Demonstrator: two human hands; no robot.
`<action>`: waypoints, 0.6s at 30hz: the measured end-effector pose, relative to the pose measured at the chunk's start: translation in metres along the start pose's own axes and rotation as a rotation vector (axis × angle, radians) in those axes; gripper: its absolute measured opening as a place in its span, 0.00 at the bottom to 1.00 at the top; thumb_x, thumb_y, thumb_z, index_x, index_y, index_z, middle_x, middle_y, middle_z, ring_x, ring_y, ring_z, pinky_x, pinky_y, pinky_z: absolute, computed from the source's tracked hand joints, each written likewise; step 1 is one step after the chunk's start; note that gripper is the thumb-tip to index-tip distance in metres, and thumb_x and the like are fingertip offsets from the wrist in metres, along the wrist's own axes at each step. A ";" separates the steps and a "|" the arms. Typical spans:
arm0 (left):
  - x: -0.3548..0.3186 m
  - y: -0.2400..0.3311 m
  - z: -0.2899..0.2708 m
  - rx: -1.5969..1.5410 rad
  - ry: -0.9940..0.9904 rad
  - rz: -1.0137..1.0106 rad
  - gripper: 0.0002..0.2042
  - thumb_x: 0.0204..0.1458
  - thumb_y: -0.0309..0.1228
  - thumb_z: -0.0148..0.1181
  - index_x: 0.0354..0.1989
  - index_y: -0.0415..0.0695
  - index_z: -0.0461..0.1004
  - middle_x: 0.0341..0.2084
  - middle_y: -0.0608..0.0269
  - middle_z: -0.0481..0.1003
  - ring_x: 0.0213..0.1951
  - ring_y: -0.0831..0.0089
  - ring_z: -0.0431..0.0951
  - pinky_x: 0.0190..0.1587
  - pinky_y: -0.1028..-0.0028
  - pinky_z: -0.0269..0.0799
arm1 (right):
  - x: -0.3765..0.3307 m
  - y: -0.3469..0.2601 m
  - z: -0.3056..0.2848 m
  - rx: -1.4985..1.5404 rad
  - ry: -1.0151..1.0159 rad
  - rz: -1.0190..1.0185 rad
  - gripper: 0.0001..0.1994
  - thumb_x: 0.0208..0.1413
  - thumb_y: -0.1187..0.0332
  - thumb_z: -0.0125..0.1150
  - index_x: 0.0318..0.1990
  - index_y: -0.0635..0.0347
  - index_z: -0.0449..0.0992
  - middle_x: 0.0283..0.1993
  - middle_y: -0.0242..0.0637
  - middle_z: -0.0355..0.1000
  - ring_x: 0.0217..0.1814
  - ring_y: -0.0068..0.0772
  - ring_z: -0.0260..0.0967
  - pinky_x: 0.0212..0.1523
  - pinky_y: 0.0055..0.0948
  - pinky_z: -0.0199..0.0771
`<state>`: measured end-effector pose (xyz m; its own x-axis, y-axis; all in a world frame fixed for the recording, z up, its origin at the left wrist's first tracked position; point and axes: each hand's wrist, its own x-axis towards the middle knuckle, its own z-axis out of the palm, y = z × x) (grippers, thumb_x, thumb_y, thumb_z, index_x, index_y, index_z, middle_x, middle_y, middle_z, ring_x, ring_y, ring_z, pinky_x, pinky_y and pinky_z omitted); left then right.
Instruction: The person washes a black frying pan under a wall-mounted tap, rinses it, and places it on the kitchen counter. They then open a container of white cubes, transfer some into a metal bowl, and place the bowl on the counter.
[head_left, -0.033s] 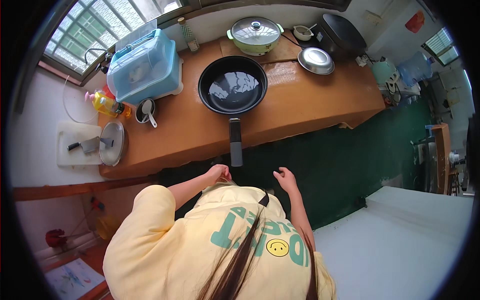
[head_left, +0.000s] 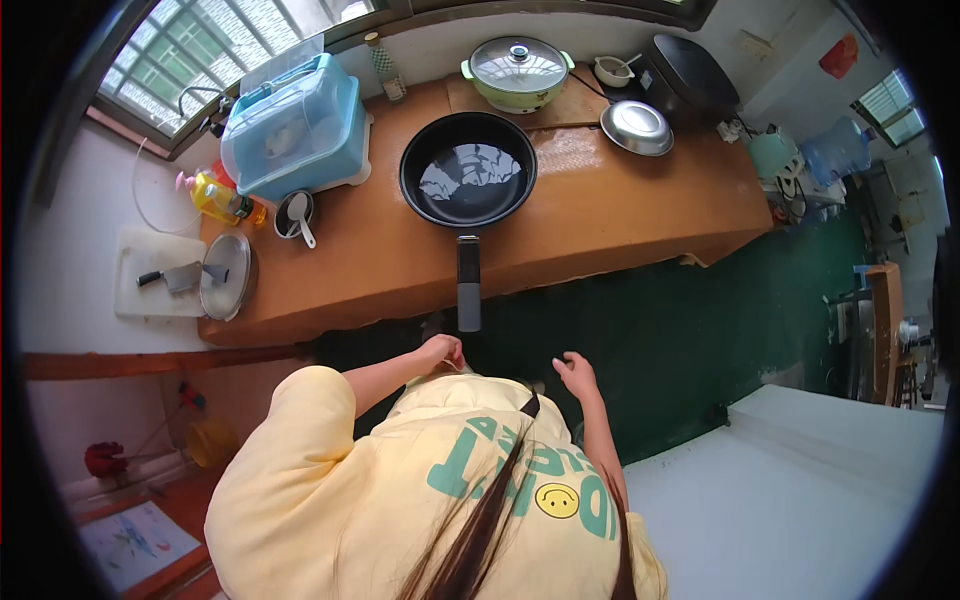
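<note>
A black frying pan rests on the brown-covered table in front of me, its black and grey handle jutting past the near edge toward me. Just below and left of that handle, my left hand is close to the front of my yellow shirt. Its fingers are closed, and what they hold, if anything, is hidden. My right hand hangs to the right of my body over the dark green floor, loosely bent, thumb apart from the fingers, holding nothing. Neither hand touches the pan.
On the table stand a green electric pot with a glass lid, a steel dish, a blue dish box and a small pot with a white spoon. A cleaver lies on a white board at left. A white surface is at lower right.
The view has shifted very slightly. My right hand sits a little lower and further right. My left hand and the pan are nearly as before.
</note>
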<state>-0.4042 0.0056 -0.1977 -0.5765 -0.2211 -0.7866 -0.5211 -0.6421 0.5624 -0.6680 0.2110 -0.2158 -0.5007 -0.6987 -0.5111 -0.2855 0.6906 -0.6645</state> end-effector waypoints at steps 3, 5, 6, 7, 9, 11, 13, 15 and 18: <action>0.011 -0.038 0.046 0.630 -0.046 0.187 0.08 0.33 0.24 0.42 0.12 0.40 0.69 0.10 0.59 0.67 0.20 0.71 0.67 0.24 0.71 0.61 | -0.033 0.112 0.007 -0.084 -0.265 0.230 0.27 0.40 0.50 0.59 0.43 0.65 0.71 0.39 0.48 0.71 0.43 0.41 0.69 0.44 0.32 0.67; 0.017 -0.033 0.085 0.719 0.008 0.139 0.16 0.45 0.41 0.50 0.23 0.39 0.74 0.20 0.56 0.73 0.28 0.66 0.73 0.33 0.68 0.66 | -0.060 0.145 0.001 0.025 -0.423 0.177 0.22 0.41 0.56 0.58 0.39 0.67 0.73 0.38 0.48 0.72 0.42 0.38 0.70 0.42 0.31 0.67; 0.012 -0.022 0.102 0.768 -0.034 0.141 0.22 0.47 0.49 0.49 0.22 0.39 0.73 0.21 0.58 0.73 0.29 0.67 0.73 0.33 0.69 0.66 | -0.068 0.146 -0.005 0.020 -0.468 0.172 0.18 0.42 0.62 0.56 0.37 0.68 0.74 0.39 0.47 0.72 0.42 0.35 0.70 0.41 0.30 0.67; 0.014 -0.018 0.114 0.844 -0.003 0.124 0.23 0.47 0.50 0.49 0.24 0.39 0.74 0.23 0.57 0.74 0.31 0.66 0.73 0.34 0.69 0.67 | -0.082 0.100 -0.027 0.262 -0.459 0.542 0.15 0.43 0.66 0.53 0.38 0.68 0.74 0.38 0.44 0.72 0.39 0.34 0.70 0.39 0.31 0.67; 0.004 -0.010 0.130 1.109 0.061 0.100 0.25 0.47 0.53 0.48 0.28 0.38 0.75 0.25 0.54 0.75 0.33 0.64 0.74 0.35 0.68 0.68 | -0.073 0.133 -0.024 0.307 -0.479 0.480 0.14 0.43 0.68 0.54 0.37 0.68 0.74 0.35 0.41 0.73 0.37 0.34 0.69 0.38 0.33 0.67; -0.004 0.005 0.138 1.503 0.134 0.076 0.29 0.46 0.57 0.46 0.31 0.38 0.75 0.26 0.53 0.75 0.35 0.63 0.75 0.35 0.68 0.68 | -0.064 0.146 -0.033 0.246 -0.435 0.429 0.15 0.45 0.65 0.55 0.38 0.67 0.72 0.32 0.40 0.72 0.31 0.32 0.69 0.32 0.30 0.67; -0.006 -0.019 0.122 1.617 0.147 -0.050 0.32 0.46 0.60 0.43 0.31 0.38 0.74 0.25 0.54 0.74 0.31 0.63 0.75 0.32 0.68 0.68 | -0.062 0.137 -0.046 0.122 -0.397 0.367 0.15 0.46 0.63 0.56 0.39 0.65 0.71 0.29 0.39 0.70 0.26 0.30 0.68 0.26 0.27 0.67; -0.015 -0.017 0.114 1.539 0.085 -0.239 0.34 0.46 0.62 0.40 0.31 0.37 0.74 0.25 0.55 0.74 0.29 0.63 0.74 0.30 0.68 0.68 | -0.062 0.131 -0.056 0.066 -0.347 0.351 0.16 0.48 0.61 0.57 0.40 0.64 0.70 0.25 0.38 0.69 0.21 0.27 0.67 0.20 0.24 0.67; -0.041 0.003 0.098 1.245 -0.004 -0.428 0.35 0.47 0.62 0.37 0.30 0.37 0.74 0.24 0.56 0.73 0.25 0.63 0.73 0.28 0.69 0.68 | -0.059 0.159 -0.053 0.137 -0.278 0.446 0.15 0.48 0.61 0.57 0.39 0.63 0.70 0.23 0.36 0.68 0.18 0.27 0.67 0.17 0.24 0.67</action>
<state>-0.4442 0.0843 -0.1390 -0.2227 -0.1668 -0.9605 -0.8878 0.4418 0.1291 -0.7273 0.3722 -0.2618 -0.3086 -0.3788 -0.8725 0.0236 0.9140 -0.4051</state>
